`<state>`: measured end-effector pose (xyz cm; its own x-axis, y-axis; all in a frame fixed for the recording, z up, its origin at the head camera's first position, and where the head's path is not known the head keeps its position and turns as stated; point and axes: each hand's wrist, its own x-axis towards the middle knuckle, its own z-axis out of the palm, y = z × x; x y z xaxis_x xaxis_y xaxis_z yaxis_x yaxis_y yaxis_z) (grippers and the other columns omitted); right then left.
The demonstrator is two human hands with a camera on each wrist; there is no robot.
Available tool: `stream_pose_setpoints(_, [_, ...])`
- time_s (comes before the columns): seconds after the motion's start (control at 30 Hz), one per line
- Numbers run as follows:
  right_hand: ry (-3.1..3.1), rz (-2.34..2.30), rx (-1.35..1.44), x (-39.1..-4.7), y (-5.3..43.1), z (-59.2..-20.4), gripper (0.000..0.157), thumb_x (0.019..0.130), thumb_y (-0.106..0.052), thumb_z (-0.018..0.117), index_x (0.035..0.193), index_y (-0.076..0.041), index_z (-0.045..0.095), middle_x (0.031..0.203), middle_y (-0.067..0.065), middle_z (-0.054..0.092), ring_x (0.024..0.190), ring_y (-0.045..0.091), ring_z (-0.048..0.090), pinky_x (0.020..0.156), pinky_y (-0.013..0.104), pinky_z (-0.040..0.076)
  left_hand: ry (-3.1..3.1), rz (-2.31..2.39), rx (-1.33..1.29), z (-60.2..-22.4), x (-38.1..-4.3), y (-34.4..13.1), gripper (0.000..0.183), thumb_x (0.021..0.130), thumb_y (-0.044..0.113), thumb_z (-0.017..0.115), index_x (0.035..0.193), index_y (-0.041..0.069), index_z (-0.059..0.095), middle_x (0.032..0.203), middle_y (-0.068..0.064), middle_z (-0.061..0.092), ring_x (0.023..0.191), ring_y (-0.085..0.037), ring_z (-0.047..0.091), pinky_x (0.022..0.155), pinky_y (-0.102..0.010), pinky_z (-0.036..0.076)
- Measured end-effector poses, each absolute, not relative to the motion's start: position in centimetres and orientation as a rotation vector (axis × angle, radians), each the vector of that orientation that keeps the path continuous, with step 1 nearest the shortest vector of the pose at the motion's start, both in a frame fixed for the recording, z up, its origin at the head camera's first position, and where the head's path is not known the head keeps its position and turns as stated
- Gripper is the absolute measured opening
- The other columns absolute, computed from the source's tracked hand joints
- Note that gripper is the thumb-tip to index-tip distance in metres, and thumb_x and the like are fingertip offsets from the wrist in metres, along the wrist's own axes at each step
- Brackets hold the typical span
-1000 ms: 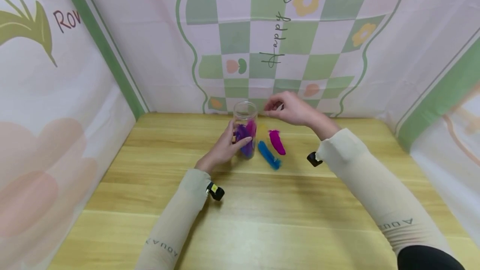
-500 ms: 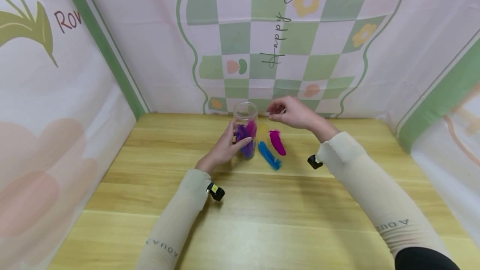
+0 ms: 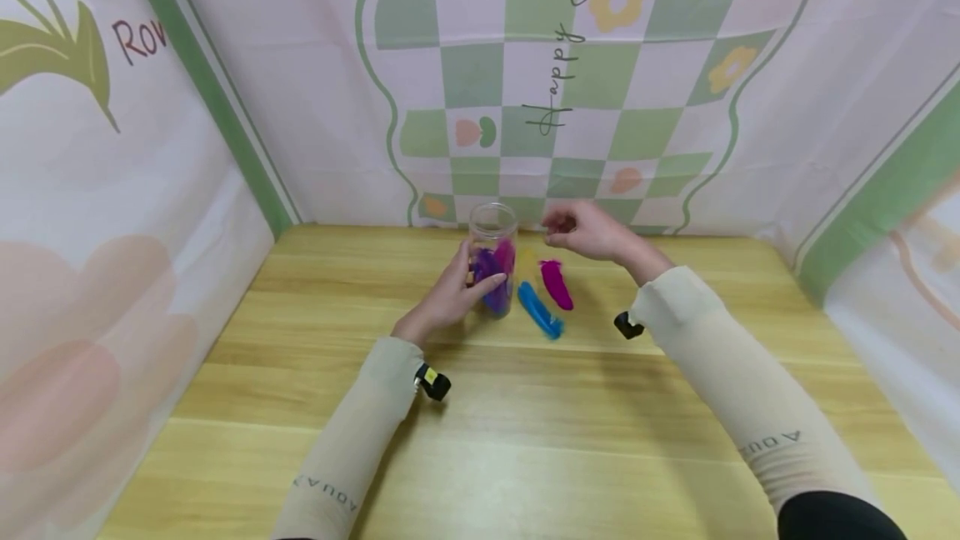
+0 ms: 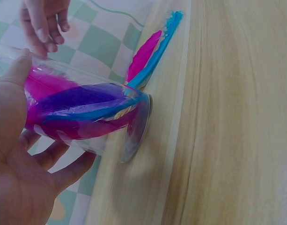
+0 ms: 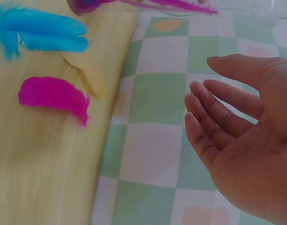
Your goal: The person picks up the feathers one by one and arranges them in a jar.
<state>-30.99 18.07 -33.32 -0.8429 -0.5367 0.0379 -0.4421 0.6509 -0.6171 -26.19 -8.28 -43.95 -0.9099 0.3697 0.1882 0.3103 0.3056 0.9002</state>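
My left hand (image 3: 450, 292) grips a clear glass jar (image 3: 492, 223) that stands upright near the back of the table. Purple, magenta and blue feathers (image 4: 82, 101) show through its wall. To the right of the jar hangs my right hand (image 3: 588, 232), its fingers loosely bent with nothing between them, as the right wrist view shows. Below it on the table lie a blue feather (image 5: 49, 33), a magenta feather (image 5: 54, 93) and a pale yellow feather (image 5: 89, 77), all beside the jar.
The wooden table (image 3: 480, 440) ends at the back against a hanging cloth (image 3: 472, 73) with green checks and flowers. More printed cloth (image 3: 112, 190) hangs along the left side. A small black camera (image 3: 433, 383) is strapped at the left wrist.
My right hand has drawn away from the jar mouth, slightly right and down, and its fingers have loosened. The left hand and the jar have stayed in place.
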Motion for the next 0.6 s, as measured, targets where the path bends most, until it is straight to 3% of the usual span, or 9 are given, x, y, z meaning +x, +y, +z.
stream_pose_setpoints(0.6, [2.709,-0.984,-0.661,-32.5,19.4,-36.6,0.032,0.097,-0.006,0.066,0.125,0.009,0.062,0.114,0.023,0.066,0.107,0.035,0.062,0.093,0.049,0.053,2.501,1.685,0.657,-43.8,-26.1,-8.3,0.066,0.103,0.038,0.062,0.155,0.03,0.021,0.152,-0.009,0.042,0.138,-0.036,0.048,0.11,-0.055,0.044])
